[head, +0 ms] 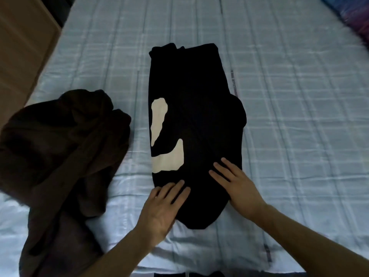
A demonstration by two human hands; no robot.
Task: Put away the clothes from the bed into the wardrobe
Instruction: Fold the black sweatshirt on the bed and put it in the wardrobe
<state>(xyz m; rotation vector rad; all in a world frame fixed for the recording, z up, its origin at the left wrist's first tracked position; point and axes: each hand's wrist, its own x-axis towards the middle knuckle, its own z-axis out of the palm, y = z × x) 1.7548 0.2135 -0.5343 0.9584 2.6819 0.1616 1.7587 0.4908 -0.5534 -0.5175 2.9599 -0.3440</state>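
A black garment (195, 108) with cream patches lies folded lengthwise in the middle of the bed (289, 116). My left hand (164, 204) lies flat on its near left edge, fingers straight. My right hand (236, 184) lies flat on its near right part, fingers spread. A crumpled dark brown garment (63, 152) lies in a heap on the bed to the left, apart from both hands. No wardrobe is in view.
The bed has a pale blue checked quilted cover. A brown wooden surface (22, 48) stands along the bed's left side. A colourful blurred fabric (353, 19) shows at the far right corner.
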